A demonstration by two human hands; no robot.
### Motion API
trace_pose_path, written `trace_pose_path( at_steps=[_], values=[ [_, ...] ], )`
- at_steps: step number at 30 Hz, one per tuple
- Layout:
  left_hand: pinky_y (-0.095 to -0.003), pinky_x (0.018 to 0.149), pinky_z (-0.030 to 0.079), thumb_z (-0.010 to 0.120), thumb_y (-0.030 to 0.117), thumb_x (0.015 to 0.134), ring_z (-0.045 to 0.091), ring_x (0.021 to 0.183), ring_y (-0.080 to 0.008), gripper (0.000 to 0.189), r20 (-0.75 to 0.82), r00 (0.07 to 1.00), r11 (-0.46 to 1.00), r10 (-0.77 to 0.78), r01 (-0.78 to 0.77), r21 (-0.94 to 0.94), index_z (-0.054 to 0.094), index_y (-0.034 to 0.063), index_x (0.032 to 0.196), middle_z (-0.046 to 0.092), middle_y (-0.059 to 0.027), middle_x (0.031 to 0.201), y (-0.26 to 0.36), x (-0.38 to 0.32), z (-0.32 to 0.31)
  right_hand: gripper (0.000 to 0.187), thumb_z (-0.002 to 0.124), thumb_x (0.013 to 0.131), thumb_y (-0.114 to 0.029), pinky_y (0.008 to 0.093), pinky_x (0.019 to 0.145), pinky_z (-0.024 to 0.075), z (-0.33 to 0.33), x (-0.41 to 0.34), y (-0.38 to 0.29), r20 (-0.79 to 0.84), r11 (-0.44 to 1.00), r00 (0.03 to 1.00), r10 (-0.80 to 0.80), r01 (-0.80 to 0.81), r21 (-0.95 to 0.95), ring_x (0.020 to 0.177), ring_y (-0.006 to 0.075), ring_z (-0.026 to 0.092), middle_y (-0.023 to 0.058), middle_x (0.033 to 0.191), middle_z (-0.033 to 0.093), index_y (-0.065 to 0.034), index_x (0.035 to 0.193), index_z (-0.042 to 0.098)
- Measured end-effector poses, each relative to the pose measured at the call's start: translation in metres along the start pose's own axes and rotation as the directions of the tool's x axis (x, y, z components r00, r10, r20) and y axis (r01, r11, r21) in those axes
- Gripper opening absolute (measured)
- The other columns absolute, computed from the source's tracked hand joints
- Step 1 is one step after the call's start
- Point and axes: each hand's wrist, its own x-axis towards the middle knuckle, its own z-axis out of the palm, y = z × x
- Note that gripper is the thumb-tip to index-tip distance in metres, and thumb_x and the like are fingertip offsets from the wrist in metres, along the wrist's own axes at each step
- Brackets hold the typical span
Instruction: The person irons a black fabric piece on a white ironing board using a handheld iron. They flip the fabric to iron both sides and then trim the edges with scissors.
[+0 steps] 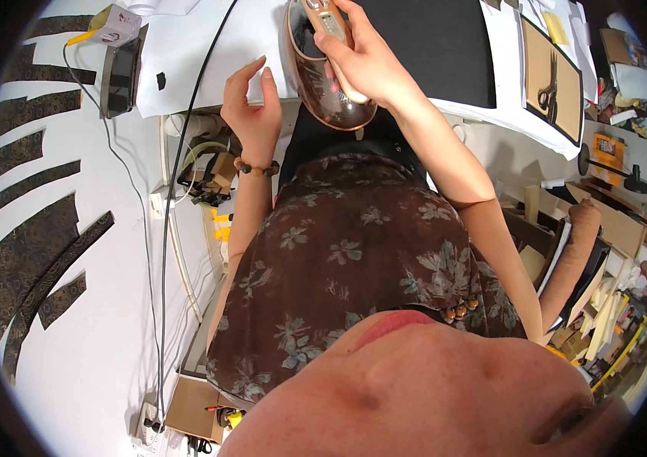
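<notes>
My right hand (372, 60) grips the handle of a steam iron (318, 91) with a translucent brown body. The iron's tip points towards me, at the table's near edge. To the left of the iron, my left hand (252, 111) is raised with its fingers curled and apart from the thumb, holding nothing. A beaded bracelet (256, 169) circles that wrist. Black fabric (443, 51) lies on the white-covered table (172, 45) to the right of the iron. A small black scrap (161, 80) rests on the white cover at the left.
A black cord (193, 103) runs past my left hand. Scissors (549, 91) lie on a black-edged brown board (532, 45) at the right. Dark patterned fabric pieces (32, 245) spread over a white surface at the left. A brown roll (572, 251) leans among boards.
</notes>
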Motion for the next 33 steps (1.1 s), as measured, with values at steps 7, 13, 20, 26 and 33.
trace_pose_path(
  at_steps=[7, 13, 20, 26, 33],
  values=[
    [-0.0354, 0.084, 0.053, 0.07, 0.001, 0.09, 0.069, 0.093, -0.027, 0.018, 0.019, 0.999, 0.999, 0.038, -0.038, -0.01, 0.073, 0.0033, 0.108, 0.074, -0.0107, 0.103, 0.003, 0.002, 0.013, 0.065, 0.059, 0.099, -0.022, 0.0402, 0.104, 0.0475, -0.003, 0.06, -0.036, 0.013, 0.962, 0.966, 0.259, -0.259, 0.086, 0.125, 0.0364, 0.061, 0.0284, 0.139, 0.058, -0.0031, 0.155, 0.033],
    [-0.0377, 0.086, 0.053, 0.069, 0.004, 0.09, 0.068, 0.094, -0.0289, 0.016, 0.066, 0.997, 0.998, 0.041, -0.038, -0.045, 0.072, 0.0012, 0.106, 0.074, -0.0112, 0.102, 0.007, 0.011, 0.037, 0.065, 0.055, 0.098, -0.029, 0.0454, 0.091, 0.0532, 0.001, 0.125, 0.013, -0.108, 0.974, 0.975, 0.193, -0.204, -0.098, 0.109, 0.0421, 0.068, 0.0321, 0.128, 0.062, -0.0044, 0.154, 0.034],
    [-0.0418, 0.106, 0.041, 0.062, 0.004, 0.093, 0.052, 0.115, -0.0321, 0.036, 0.111, 0.994, 0.996, -0.002, 0.011, -0.085, 0.048, -0.0062, 0.125, 0.05, -0.0195, 0.123, 0.006, 0.017, 0.065, 0.06, 0.059, 0.097, -0.031, 0.044, 0.102, 0.0473, -0.001, 0.134, 0.028, -0.189, 0.994, 0.978, 0.092, -0.103, -0.049, 0.12, 0.0415, 0.063, 0.0308, 0.127, 0.063, 0.0003, 0.146, 0.043],
    [-0.043, 0.118, 0.033, 0.055, 0.009, 0.1, 0.046, 0.132, -0.031, 0.044, 0.151, 0.986, 0.985, -0.063, 0.086, -0.149, 0.041, -0.0077, 0.138, 0.046, -0.0221, 0.138, 0.001, 0.022, 0.085, 0.058, 0.059, 0.099, -0.032, 0.0398, 0.096, 0.051, -0.023, 0.121, 0.021, -0.184, 0.987, 0.974, 0.135, -0.149, -0.062, 0.111, 0.0335, 0.067, 0.0246, 0.12, 0.068, 0.0008, 0.145, 0.046],
    [-0.0402, 0.119, 0.034, 0.047, 0.023, 0.108, 0.045, 0.142, -0.0326, 0.052, 0.262, 0.949, 0.97, -0.173, 0.211, -0.122, 0.035, -0.0058, 0.15, 0.045, -0.0245, 0.153, 0.005, 0.024, 0.1, 0.061, 0.064, 0.098, -0.024, 0.0347, 0.065, 0.0542, -0.053, 0.112, 0.028, -0.157, 0.969, 0.964, 0.214, -0.189, 0.158, 0.078, 0.0218, 0.067, 0.017, 0.113, 0.068, -0.0033, 0.15, 0.041]
  ],
)
